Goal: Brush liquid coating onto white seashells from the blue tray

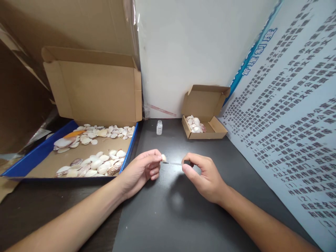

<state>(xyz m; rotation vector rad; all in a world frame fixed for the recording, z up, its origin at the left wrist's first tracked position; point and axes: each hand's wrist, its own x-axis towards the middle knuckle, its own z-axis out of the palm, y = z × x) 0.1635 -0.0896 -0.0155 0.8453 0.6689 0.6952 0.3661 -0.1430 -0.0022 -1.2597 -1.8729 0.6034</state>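
Between thumb and fingers, my left hand (144, 169) pinches a small white seashell (163, 158) above the dark tabletop. Opposite it, my right hand (203, 173) grips the dark cap end of a thin brush (173, 163). The brush's dark tip points left and reaches the lower edge of the shell; whether it touches is too small to tell. A small clear bottle (159, 128) with a white label stands upright beyond my hands, its mouth uncovered.
On the left, a blue-edged cardboard box (47, 164) holds many white shells (96, 164) and an orange piece (74, 134). An open small carton (207, 135) with piled shells (194, 124) stands at the back right. A printed poster (288, 122) lines the right side.
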